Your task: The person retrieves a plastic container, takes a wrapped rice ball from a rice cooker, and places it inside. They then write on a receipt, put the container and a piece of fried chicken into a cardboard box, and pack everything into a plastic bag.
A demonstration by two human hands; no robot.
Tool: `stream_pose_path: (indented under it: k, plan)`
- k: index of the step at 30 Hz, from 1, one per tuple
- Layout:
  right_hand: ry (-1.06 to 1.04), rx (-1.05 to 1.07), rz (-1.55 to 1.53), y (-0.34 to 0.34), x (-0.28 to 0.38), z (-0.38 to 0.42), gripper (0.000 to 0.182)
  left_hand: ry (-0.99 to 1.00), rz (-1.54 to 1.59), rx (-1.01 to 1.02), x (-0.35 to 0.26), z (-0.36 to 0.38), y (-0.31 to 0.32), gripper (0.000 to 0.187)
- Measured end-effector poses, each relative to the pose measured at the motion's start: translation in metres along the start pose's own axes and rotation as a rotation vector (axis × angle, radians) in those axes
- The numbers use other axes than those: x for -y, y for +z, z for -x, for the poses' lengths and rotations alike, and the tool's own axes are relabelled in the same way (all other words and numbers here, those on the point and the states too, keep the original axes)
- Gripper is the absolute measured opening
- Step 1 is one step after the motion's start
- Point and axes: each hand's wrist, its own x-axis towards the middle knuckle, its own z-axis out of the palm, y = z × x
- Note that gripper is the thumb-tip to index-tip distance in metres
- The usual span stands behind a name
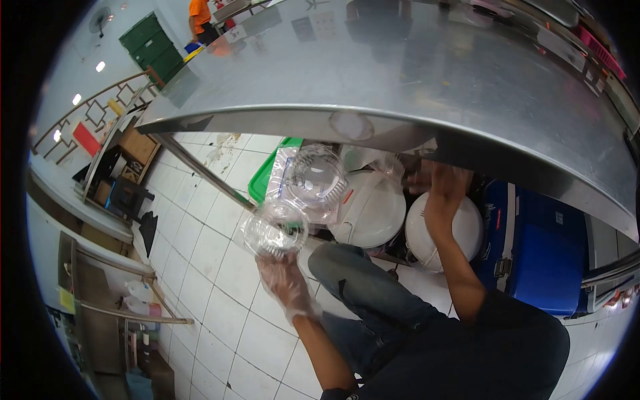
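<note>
My left hand (285, 283), in a thin clear plastic glove, is closed on a round clear plastic container (277, 230) with a ribbed side. Just beyond it, more round clear containers (319, 177) rest in a plastic wrapping under the table, beside a green tray (262, 177). My right hand (445, 187) reaches in below the table edge, over a white round lidded tub (445, 230). Its fingers are blurred and partly in shadow. Left of that tub stands a larger white lidded tub (373, 210).
A steel table (400, 73) spans the view above my hands, its edge close over my right forearm. One table leg (207, 170) slants at the left. A blue cooler box (543, 247) stands at the right. Far off is a person in orange (200, 17).
</note>
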Motion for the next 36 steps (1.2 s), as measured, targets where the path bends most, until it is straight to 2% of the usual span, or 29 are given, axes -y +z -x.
stream_pose_path:
  k: [1,3,4,7,9,10,11,13,16,20,22,23,25,26,27,29,30,32,33,34,36]
  plan:
    - [0.005,0.000,-0.015,-0.006,0.012,0.016,0.022,0.021,-0.313,-0.076,-0.004,-0.005,0.016,0.024]
    - [-0.007,0.208,-0.057,-0.049,0.001,0.044,0.023,0.288,-0.497,0.134,0.026,-0.033,0.034,0.025]
    - [0.054,0.226,-0.027,-0.058,0.010,0.056,0.021,0.396,-0.586,0.217,0.043,-0.046,0.054,0.027]
    - [0.187,0.297,0.093,-0.074,0.037,0.080,0.016,0.494,-0.802,0.408,0.098,-0.084,0.132,0.033]
    - [0.210,0.369,0.222,-0.077,0.053,0.088,0.012,0.500,-0.897,0.501,0.125,-0.095,0.169,0.038]
    - [0.387,0.375,0.238,-0.078,0.065,0.090,0.015,0.486,-0.926,0.535,0.133,-0.098,0.179,0.040]
    - [0.451,0.397,0.274,-0.075,0.079,0.090,0.016,0.467,-0.938,0.568,0.138,-0.098,0.181,0.042]
    - [0.585,0.413,0.347,-0.067,0.118,0.087,0.019,0.424,-0.929,0.637,0.143,-0.087,0.170,0.046]
    - [0.750,0.505,0.446,-0.044,0.207,0.062,0.023,0.297,-0.857,0.751,0.129,-0.039,0.110,0.053]
    - [0.876,0.629,0.627,-0.038,0.330,0.030,0.031,-0.056,-0.580,0.950,0.056,0.064,0.011,0.061]
    - [0.713,0.598,0.738,-0.059,0.383,0.040,0.031,-0.382,-0.372,0.990,-0.021,0.113,-0.007,0.066]
    - [0.634,0.586,0.799,-0.066,0.417,0.042,0.031,-0.636,-0.212,0.972,-0.106,0.140,0.018,0.063]
    - [0.797,0.352,0.755,-0.080,0.507,0.033,0.030,-1.142,0.081,0.785,-0.294,0.196,0.083,0.058]
    - [0.869,0.247,0.726,-0.091,0.550,0.029,0.029,-1.263,0.147,0.846,-0.336,0.217,0.099,0.060]
    - [0.817,0.105,0.789,-0.109,0.583,0.033,0.029,-1.384,0.203,0.909,-0.378,0.238,0.116,0.065]
    - [0.679,-0.184,0.884,-0.148,0.630,0.044,0.029,-1.219,-0.060,1.385,-0.437,0.283,0.160,0.066]
    - [0.650,-0.330,0.813,-0.167,0.663,0.039,0.028,-1.091,-0.180,1.612,-0.455,0.307,0.190,0.067]
    - [0.604,-0.593,0.640,-0.204,0.728,0.038,0.027,-1.095,-0.250,1.738,-0.478,0.347,0.238,0.063]
    - [0.553,-0.647,0.629,-0.233,0.751,0.042,0.025,-1.094,-0.283,1.793,-0.480,0.370,0.262,0.062]
    - [0.503,-0.698,0.620,-0.267,0.771,0.048,0.023,-1.001,-0.301,1.843,-0.479,0.395,0.282,0.054]
    - [0.414,-0.809,0.649,-0.337,0.802,0.068,0.018,-0.832,-0.531,1.990,-0.484,0.444,0.327,0.052]
